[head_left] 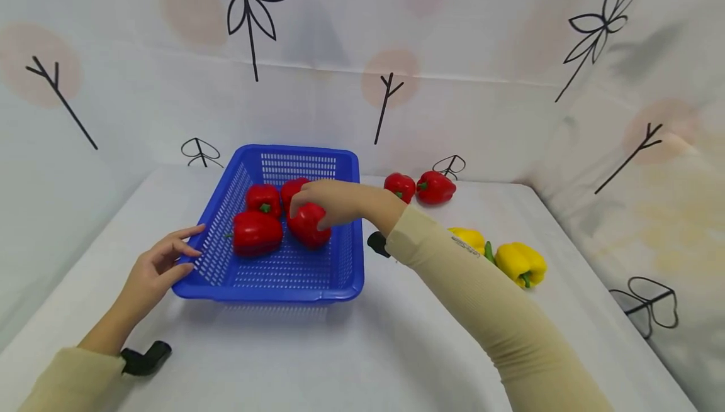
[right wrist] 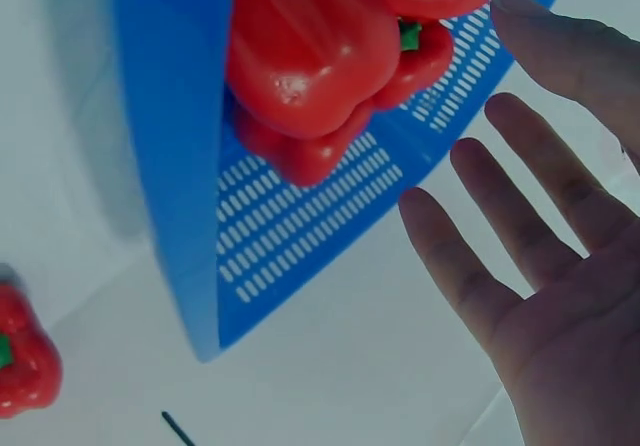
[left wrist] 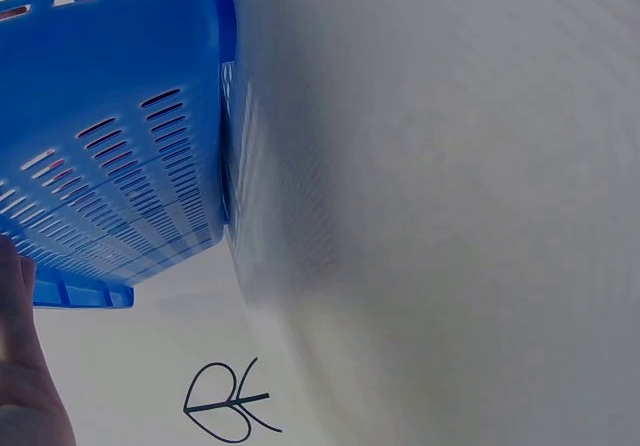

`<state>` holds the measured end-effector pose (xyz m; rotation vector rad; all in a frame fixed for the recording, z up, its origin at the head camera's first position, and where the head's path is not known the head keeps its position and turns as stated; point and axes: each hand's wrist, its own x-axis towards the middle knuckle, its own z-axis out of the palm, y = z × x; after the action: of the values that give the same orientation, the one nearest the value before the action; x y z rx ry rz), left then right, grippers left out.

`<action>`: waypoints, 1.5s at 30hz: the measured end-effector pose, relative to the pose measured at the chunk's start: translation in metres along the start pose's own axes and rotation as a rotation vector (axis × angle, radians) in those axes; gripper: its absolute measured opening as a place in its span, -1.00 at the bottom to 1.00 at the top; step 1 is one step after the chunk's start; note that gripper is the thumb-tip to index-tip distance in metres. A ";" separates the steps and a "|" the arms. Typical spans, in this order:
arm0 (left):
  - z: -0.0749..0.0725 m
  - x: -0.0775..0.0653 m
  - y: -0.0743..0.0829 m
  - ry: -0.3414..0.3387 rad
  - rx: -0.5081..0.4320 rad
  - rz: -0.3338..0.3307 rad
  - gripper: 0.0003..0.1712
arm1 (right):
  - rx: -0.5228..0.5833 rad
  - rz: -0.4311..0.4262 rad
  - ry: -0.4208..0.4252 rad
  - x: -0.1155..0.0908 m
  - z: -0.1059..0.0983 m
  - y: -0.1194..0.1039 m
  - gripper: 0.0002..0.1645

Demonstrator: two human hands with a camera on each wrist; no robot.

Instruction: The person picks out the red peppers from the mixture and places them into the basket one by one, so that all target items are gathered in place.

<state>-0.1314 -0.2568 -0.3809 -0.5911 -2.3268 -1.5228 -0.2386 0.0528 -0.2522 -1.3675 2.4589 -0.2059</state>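
A blue plastic basket [head_left: 266,294] with slotted walls stands on the table, holding several red bell peppers [head_left: 257,233]. My right hand [head_left: 331,201] reaches over its right side, with spread fingers above a red bell pepper [head_left: 308,226] at the right of the group. In the right wrist view the fingers [right wrist: 545,216] are extended and apart from the peppers, with nothing in the palm. At the basket's left side my left hand [head_left: 153,267] rests its fingertips on the rim. The left wrist view shows only part of that hand [left wrist: 25,366] beside the slotted wall.
Two more red bell peppers [head_left: 436,187] lie behind the right forearm, near the table's back edge. Yellow bell peppers [head_left: 520,264] lie to the right, one partly hidden by the sleeve [head_left: 481,286]. A patterned cloth [head_left: 317,53] hangs behind the white table [head_left: 283,361].
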 end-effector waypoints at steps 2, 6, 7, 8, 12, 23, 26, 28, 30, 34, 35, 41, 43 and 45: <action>0.000 -0.001 0.000 -0.001 0.007 -0.004 -0.82 | 0.003 0.000 0.013 -0.004 0.001 0.001 -0.40; 0.000 -0.002 -0.001 -0.002 0.014 -0.010 -0.82 | 0.004 0.011 0.036 -0.012 0.002 0.004 -0.41; 0.000 -0.002 -0.001 -0.001 0.015 -0.010 -0.82 | 0.002 0.016 0.041 -0.014 0.002 0.006 -0.41; 0.000 -0.002 -0.001 0.001 0.015 -0.010 -0.81 | -0.003 0.022 0.045 -0.016 0.003 0.006 -0.41; 0.000 -0.003 -0.001 0.002 0.013 -0.004 -0.82 | -0.014 0.047 0.052 -0.023 0.005 0.011 -0.42; 0.000 -0.003 -0.001 0.000 0.005 0.000 -0.81 | -0.001 0.066 0.088 -0.038 0.011 0.022 -0.44; 0.000 -0.003 -0.001 0.001 0.011 -0.002 -0.81 | 0.016 0.066 0.105 -0.042 0.013 0.025 -0.46; 0.000 -0.004 -0.001 0.005 0.018 -0.004 -0.81 | 0.025 0.070 0.114 -0.046 0.014 0.027 -0.47; 0.000 -0.004 -0.001 0.008 0.026 -0.006 -0.81 | 0.032 0.067 0.125 -0.049 0.016 0.030 -0.48; 0.000 -0.003 -0.001 0.006 0.023 -0.009 -0.81 | 0.036 0.073 0.149 -0.058 0.019 0.038 -0.48; 0.000 -0.003 -0.001 0.005 0.021 -0.008 -0.82 | 0.040 0.078 0.155 -0.060 0.020 0.041 -0.47; 0.000 -0.001 -0.001 0.003 0.014 -0.004 -0.82 | 0.086 0.106 0.176 -0.069 0.024 0.051 -0.45; 0.000 -0.001 -0.001 0.004 0.015 -0.001 -0.82 | 0.100 0.116 0.181 -0.072 0.026 0.055 -0.45; 0.000 -0.001 0.000 0.004 0.017 0.001 -0.82 | 0.116 0.133 0.188 -0.075 0.027 0.057 -0.44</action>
<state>-0.1302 -0.2573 -0.3813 -0.5843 -2.3334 -1.5008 -0.2382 0.1480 -0.2780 -1.1803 2.6332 -0.4567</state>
